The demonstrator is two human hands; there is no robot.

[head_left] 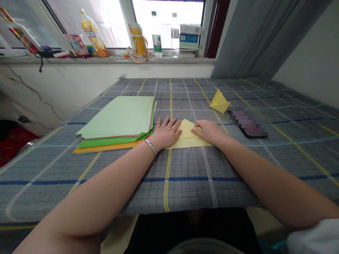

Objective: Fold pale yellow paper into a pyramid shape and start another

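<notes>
A folded piece of yellow paper (187,134) lies on the cloth-covered table, its peaked top pointing away from me and a wide flap along its near edge. My left hand (167,132) rests flat on the paper's left side with its fingers spread. On the right side, my right hand (209,131) has its fingers curled, with thumb and forefinger pinching the paper near a fold; the other fingertips are hidden. A finished-looking yellow folded paper shape (220,101) stands farther back to the right.
Left of my hands lies a stack of coloured paper (119,116), pale green on top. A phone (248,123) is at the right on the checked tablecloth (185,190). Bottles, a yellow flask (137,39) and boxes (189,37) line the windowsill behind. A grey curtain (254,38) hangs at the back right.
</notes>
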